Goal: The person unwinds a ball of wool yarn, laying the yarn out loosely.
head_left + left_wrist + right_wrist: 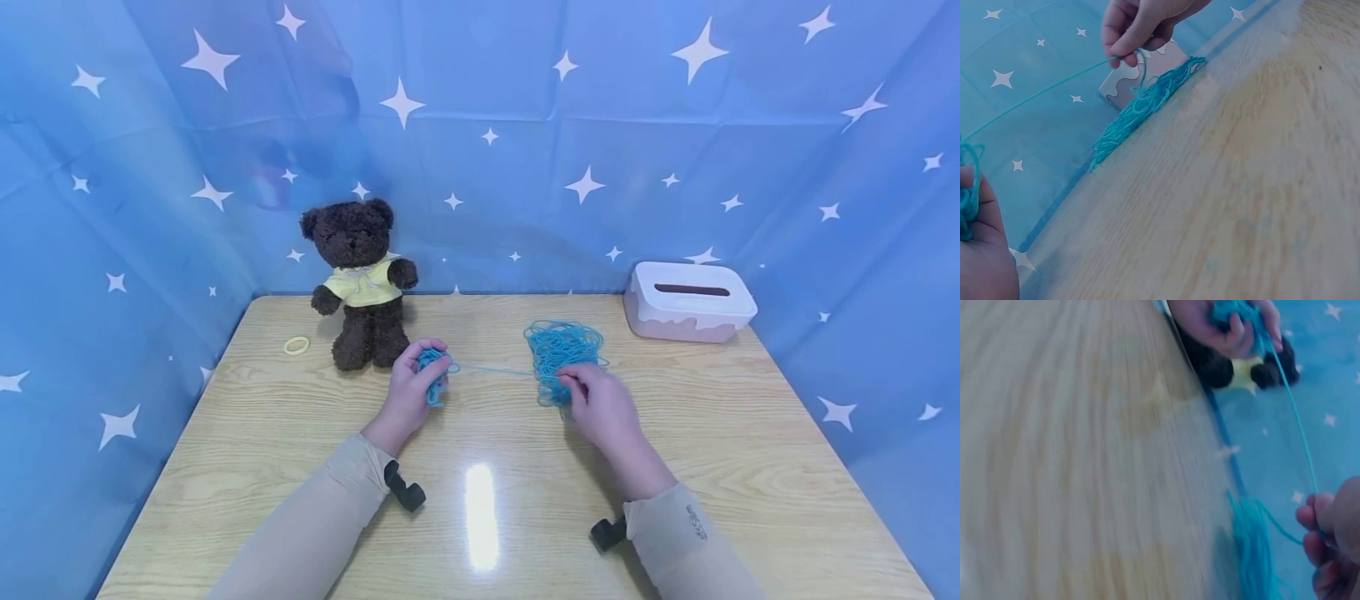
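Blue yarn [432, 379] sits bunched in my curled left hand [408, 387], and my right hand [604, 408] pinches the taut strand [495, 369] by the loose pile [562, 343] on the table [540, 500], so from here I'd feed it gently, lest it knot.

Person, left hand [407, 392] and right hand [606, 410] bare, wears a beige left sleeve [307, 525], creased near the cuff, a beige right sleeve [693, 558] bearing small dark lettering [696, 522], and black rounded wrist devices [409, 495].
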The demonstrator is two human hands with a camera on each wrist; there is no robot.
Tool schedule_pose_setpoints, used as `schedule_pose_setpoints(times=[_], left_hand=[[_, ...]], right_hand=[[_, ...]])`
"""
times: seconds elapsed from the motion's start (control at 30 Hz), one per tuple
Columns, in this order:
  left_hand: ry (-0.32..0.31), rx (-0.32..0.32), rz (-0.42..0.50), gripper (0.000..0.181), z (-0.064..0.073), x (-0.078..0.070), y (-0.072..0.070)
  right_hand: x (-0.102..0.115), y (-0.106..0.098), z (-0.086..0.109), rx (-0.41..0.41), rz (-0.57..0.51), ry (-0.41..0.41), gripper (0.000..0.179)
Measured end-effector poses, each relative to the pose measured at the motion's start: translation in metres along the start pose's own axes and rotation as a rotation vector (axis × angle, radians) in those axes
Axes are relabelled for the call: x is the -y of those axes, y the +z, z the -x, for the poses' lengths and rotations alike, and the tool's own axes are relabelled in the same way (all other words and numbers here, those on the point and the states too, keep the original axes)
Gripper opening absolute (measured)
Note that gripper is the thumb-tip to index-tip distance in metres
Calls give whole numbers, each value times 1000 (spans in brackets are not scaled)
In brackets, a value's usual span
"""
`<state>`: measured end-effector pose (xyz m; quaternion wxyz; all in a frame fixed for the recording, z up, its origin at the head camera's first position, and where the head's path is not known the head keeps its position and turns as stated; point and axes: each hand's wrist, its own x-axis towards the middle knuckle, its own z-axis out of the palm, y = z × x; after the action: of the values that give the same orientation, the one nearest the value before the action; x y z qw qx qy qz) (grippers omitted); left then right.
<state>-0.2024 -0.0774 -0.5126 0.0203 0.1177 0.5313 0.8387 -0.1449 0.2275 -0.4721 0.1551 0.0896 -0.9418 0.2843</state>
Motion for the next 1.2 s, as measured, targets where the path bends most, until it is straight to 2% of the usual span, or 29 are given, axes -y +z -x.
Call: schedule_pose_setpoints(times=[0.23, 0.4, 0.63, 0.73, 0.83, 0.9, 1.0, 1.1, 1.2], left_hand=[[3, -9, -18, 11, -1, -1, 0], [5, -10, 1, 23, 0, -3, -1], [2, -12, 12, 19, 0, -3, -2], [-1, -9, 12, 18, 0, -2, -2], [-2, 2, 14, 16, 0, -1, -2], [-1, 7, 15, 14, 0, 0, -2], [1, 14, 15, 11, 1, 0, -1], [5, 25, 10, 10, 1, 0, -1], [9, 36, 12, 10, 0, -1, -1]], right_hand=[[-24, -20, 5, 51, 36, 172, 21], [-43, -25, 9, 80, 60, 249, 25], [-54, -25, 11, 137, 126, 314, 29], [-51, -24, 10, 144, 137, 305, 29], [-42, -22, 8, 92, 108, 267, 29], [-33, -19, 6, 43, 67, 215, 26], [-15, -10, 2, -1, -25, 93, 22], [8, 3, -2, 38, -112, -15, 25], [32, 18, -7, 141, -172, -61, 35]])
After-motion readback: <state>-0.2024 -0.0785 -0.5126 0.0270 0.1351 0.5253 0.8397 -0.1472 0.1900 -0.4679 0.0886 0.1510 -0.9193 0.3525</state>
